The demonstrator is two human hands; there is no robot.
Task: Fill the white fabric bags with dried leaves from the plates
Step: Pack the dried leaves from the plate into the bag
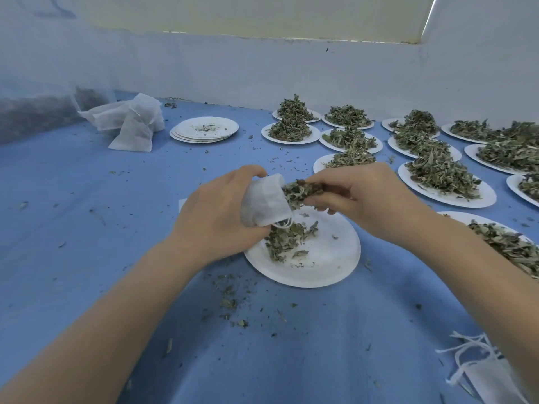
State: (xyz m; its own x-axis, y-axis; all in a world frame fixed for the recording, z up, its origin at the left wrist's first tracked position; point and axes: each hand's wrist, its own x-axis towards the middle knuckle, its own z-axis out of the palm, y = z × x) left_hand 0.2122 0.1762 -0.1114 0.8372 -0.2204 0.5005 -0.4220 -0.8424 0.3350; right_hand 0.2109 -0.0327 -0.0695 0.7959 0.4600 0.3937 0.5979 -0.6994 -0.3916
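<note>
The small white fabric bag (pixel 267 199) — soft, mouth tilted right — sits above a near-bare plate (pixel 326 258), gripped by the left hand (pixel 221 211) while the right hand (pixel 364 196) pinches dried leaves (pixel 303 192) at its opening.

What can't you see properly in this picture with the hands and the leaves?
Head view only:
- Inside of the white bag: the left hand and the fabric hide how full it is.
- Right hand fingertips: buried in the clump of leaves.
- Far-right plates: cut off by the edge.
- Bags with strings, bottom right: cut off, and covered by the right arm.
- Dark heap, far left: veiled by netting.
</note>
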